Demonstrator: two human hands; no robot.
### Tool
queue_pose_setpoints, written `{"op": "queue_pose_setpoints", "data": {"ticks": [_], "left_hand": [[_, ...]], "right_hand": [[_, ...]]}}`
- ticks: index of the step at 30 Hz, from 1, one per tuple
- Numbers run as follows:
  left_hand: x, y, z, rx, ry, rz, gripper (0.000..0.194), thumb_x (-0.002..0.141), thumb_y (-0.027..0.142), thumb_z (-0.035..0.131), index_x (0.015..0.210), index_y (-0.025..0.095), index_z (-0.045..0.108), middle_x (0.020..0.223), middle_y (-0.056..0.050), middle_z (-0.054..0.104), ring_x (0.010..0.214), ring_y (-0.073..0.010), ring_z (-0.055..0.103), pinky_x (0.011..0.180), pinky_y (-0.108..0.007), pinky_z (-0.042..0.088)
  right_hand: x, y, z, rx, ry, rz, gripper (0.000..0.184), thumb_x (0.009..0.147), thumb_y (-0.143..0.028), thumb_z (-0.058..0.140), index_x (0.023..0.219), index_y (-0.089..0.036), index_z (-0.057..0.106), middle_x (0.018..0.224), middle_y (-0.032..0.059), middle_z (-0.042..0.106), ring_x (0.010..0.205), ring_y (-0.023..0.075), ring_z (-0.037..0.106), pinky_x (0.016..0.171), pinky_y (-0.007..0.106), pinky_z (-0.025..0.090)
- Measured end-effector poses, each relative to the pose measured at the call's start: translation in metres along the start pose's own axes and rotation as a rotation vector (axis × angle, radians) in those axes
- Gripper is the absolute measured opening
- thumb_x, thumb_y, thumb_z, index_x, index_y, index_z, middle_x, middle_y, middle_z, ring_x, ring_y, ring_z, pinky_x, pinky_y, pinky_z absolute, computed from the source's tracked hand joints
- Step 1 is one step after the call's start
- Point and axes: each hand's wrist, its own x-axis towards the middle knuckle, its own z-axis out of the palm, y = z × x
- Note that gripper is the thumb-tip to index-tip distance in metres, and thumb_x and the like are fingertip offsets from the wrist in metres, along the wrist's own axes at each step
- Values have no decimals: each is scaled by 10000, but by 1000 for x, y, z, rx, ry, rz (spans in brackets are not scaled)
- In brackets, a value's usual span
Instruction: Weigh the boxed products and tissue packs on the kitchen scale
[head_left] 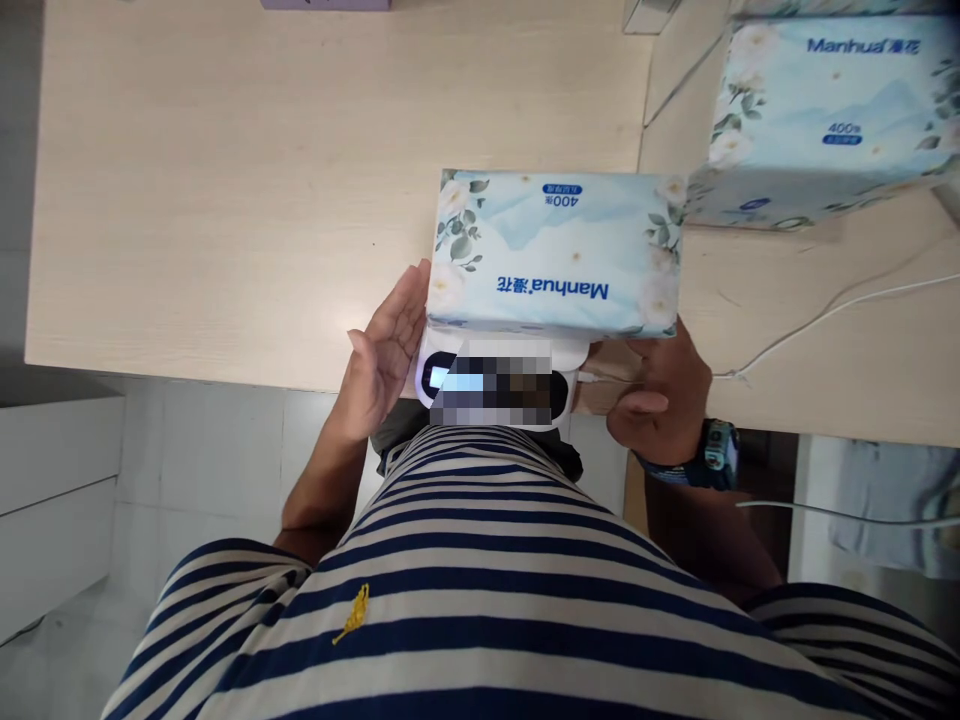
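Note:
A tissue pack (555,250) with white flowers and blue hills printed on it lies on a white digital scale (577,352). The scale's lit display (457,380) shows at its near edge, and part of that panel is blurred out. My left hand (386,350) is at the pack's left side, fingers straight and thumb apart, the fingertips at or very near its edge. At the near right corner is my right hand (667,385), thumb stretched out; its fingers are partly hidden by the pack. Neither hand is wrapped round the pack.
More tissue packs (832,110) are at the back right of the wooden table (225,200). A white cable (810,325) runs over the table towards the scale. A purple object (326,4) is at the far edge of view. White drawers (56,510) stand at the lower left.

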Motion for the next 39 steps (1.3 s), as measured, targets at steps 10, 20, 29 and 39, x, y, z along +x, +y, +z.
{"op": "queue_pose_setpoints", "data": {"ticks": [10, 20, 29, 39], "left_hand": [[-9, 10, 17, -50, 181, -114, 892, 1009, 854, 466, 1751, 385, 310, 1832, 40, 393, 1789, -272, 122, 1474, -484, 204], [-9, 7, 12, -22, 151, -89, 852, 1003, 853, 486, 1719, 405, 368, 1828, 41, 402, 1790, -277, 90, 1473, -465, 186], [-8, 5, 16, 12, 186, -65, 819, 1002, 851, 490, 1699, 430, 403, 1845, 72, 360, 1793, -273, 56, 1476, -466, 132], [-6, 1, 11, -45, 147, -29, 856, 980, 872, 512, 1698, 414, 419, 1853, 33, 352, 1789, -287, 92, 1472, -493, 152]], "right_hand": [[7, -7, -5, 61, -88, 43, 942, 1048, -808, 143, 1679, -172, 436, 997, 143, 823, 970, 359, 818, 816, 490, 690], [10, -9, -5, 57, -31, 6, 840, 1078, -751, 162, 1598, -209, 537, 1102, 161, 817, 988, 353, 809, 810, 473, 683], [-3, 1, -1, 42, -36, 102, 946, 1045, -810, 141, 1722, -202, 399, 1515, 245, 706, 1329, 417, 750, 1018, 554, 680], [-6, 4, 2, 57, -45, 100, 983, 1025, -843, 159, 1751, -213, 364, 1442, 223, 748, 1197, 361, 796, 987, 547, 681]]}}
